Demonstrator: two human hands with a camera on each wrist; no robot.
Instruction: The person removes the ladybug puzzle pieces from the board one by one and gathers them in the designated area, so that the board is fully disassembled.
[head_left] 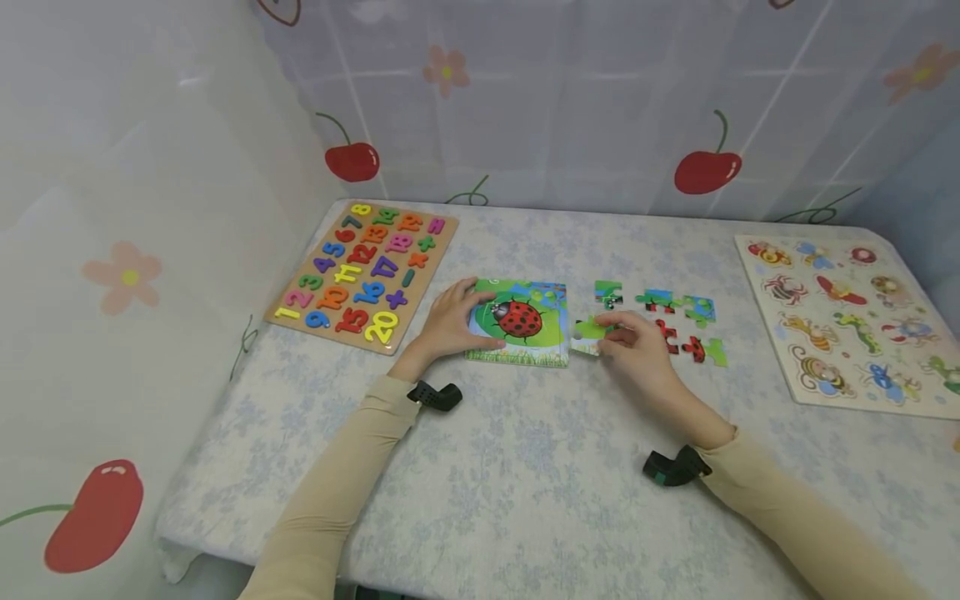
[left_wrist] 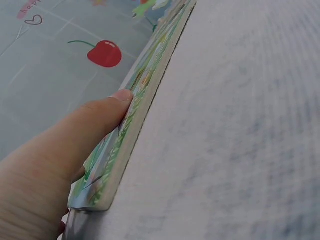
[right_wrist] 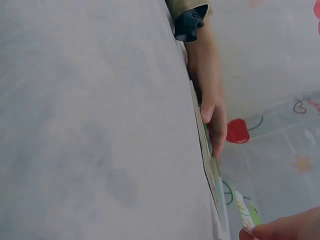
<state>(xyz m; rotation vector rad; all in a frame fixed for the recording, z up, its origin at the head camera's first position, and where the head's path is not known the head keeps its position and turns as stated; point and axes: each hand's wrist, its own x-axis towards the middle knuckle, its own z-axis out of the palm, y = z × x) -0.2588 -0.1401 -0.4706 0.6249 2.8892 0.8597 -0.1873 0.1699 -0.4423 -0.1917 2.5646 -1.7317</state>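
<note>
My left hand [head_left: 450,323] rests on the left side of a ladybug puzzle board [head_left: 551,350], thumb and fingers spread over it. In the left wrist view the thumb [left_wrist: 95,122] lies along the board's face near its edge. My right hand [head_left: 637,346] pinches a green and white jigsaw piece [head_left: 587,332] just off the board's right edge. In the right wrist view this piece [right_wrist: 244,212] stands tilted between the fingertips, apart from the board [right_wrist: 205,150]. Several loose jigsaw pieces [head_left: 699,308] lie on the table beyond and to the right of the right hand.
A wooden number board [head_left: 442,275] with colourful digits lies at the back left. At the right is a pale insect board [head_left: 776,333]. Patterned cloth covers the table [head_left: 525,467]; a cherry-print curtain [head_left: 525,125] hangs behind. Each wrist wears a black camera [head_left: 438,397].
</note>
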